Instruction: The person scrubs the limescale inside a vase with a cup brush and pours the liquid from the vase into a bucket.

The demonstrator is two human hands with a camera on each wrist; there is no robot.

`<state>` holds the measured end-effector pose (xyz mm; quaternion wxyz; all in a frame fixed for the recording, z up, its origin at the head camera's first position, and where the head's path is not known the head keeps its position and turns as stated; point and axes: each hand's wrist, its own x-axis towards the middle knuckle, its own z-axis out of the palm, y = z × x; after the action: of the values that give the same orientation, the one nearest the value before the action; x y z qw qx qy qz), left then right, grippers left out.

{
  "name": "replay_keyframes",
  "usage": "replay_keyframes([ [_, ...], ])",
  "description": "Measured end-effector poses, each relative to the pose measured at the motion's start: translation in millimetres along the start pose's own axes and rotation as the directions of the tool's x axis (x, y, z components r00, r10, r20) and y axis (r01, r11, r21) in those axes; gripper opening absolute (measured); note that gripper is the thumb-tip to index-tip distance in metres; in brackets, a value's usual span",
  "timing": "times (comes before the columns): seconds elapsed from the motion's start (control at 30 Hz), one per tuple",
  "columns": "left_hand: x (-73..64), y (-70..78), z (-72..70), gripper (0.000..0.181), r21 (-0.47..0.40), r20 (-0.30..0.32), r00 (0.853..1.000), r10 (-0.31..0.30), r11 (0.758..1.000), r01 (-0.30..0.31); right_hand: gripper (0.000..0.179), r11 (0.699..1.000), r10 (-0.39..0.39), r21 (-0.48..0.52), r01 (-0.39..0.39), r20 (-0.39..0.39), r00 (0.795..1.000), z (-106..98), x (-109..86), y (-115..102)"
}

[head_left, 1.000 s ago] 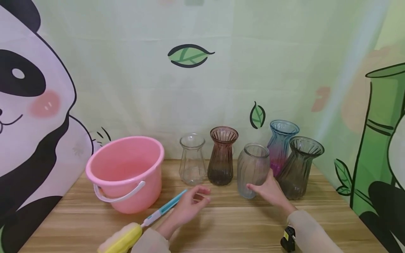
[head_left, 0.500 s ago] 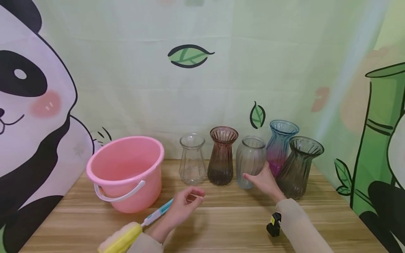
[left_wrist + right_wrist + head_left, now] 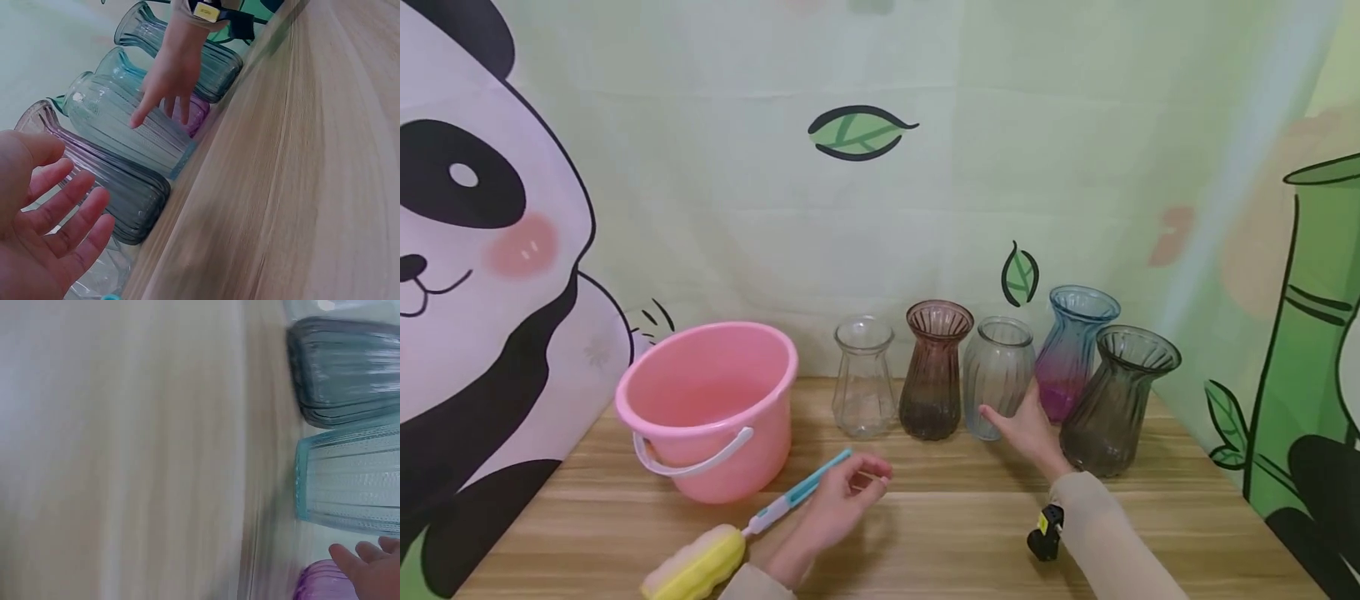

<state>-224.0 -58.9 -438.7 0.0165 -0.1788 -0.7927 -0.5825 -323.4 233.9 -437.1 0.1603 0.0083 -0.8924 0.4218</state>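
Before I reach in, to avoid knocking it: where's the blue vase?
In the head view, the blue vase stands right of centre, just beyond the right hand, between a clear vase and the grey vase.

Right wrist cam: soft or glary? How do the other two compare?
Right wrist: table blurred, grain smeared, pale glints on the brown vase; left wrist: crisper table grain, cooler tint than head; head: fairly even light, pale streak down the backdrop, soft shadow beside the left hand.

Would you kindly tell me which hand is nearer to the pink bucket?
Left. The left hand is in front and to the right of the pink bucket; the right hand is much farther right, by the ribbed clear vase.
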Motion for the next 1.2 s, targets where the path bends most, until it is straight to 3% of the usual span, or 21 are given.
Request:
replay_keyframes([
  [0.13,-2.0,-0.1,0.7,0.018,-0.013,0.005,1.0,0.014,1.0,-0.014,0.089,0.99,-0.073,-0.121,0.072,-0.001,0.997,-12.6,-11.0,0.5],
  [0.23,-3.3,0.3,0.0,0.017,-0.023,0.006,1.0,0.021,0.999,-0.021,0.076,0.981,-0.12,-0.158,0.115,-0.024,0.992,-27.0,-19.2,-2.1],
  [0.3,-6.1,9.6,-1.8,0.015,-0.02,0.008,1.0,0.015,1.0,-0.015,0.064,0.973,-0.168,-0.17,0.155,-0.065,0.984,-36.3,-24.8,-2.9],
  [0.43,-9.8,16.3,-3.5,0.016,-0.014,0.019,1.0,-0.003,1.0,0.004,0.043,0.949,-0.27,-0.208,0.237,-0.152,0.951,-53.4,-39.1,-2.0],
  [0.57,-14.1,25.5,-4.9,0.014,0.008,0.024,1.0,-0.001,1.0,0.0,0.03,0.928,-0.332,-0.256,0.27,-0.243,0.911,-69.8,-51.7,-2.6],
  [0.7,-17.5,34.3,-6.6,0.013,0.017,0.021,1.0,-0.007,1.0,0.007,0.025,0.95,-0.296,-0.219,0.223,-0.404,0.866,-85.5,-56.5,-2.2],
  [0.87,-18.0,33.6,-6.9,0.012,0.01,0.02,1.0,-0.016,1.0,0.016,0.041,0.998,-0.048,-0.005,0.055,-0.586,0.809,-106.3,-55.1,2.1],
  [0.93,-18.1,33.2,-6.8,0.012,0.005,0.022,1.0,-0.016,1.0,0.016,0.053,0.998,0.05,0.063,-0.017,-0.578,0.814,-115.3,-51.9,5.4],
  [0.97,-18.2,33.0,-6.7,0.012,0.004,0.023,1.0,-0.017,1.0,0.017,0.059,0.996,0.084,0.077,-0.05,-0.553,0.829,-119.5,-49.6,7.8],
  [1.1,-18.9,31.9,-6.6,0.012,0.008,0.027,1.0,-0.016,1.0,0.016,0.08,0.991,0.127,0.077,-0.107,-0.34,0.932,-132.2,-39.6,20.7],
  [1.2,-18.7,27.4,-5.9,0.013,0.005,0.034,0.999,-0.018,1.0,0.018,0.088,0.989,0.132,0.095,-0.115,-0.195,0.972,-135.3,-34.0,30.7],
])
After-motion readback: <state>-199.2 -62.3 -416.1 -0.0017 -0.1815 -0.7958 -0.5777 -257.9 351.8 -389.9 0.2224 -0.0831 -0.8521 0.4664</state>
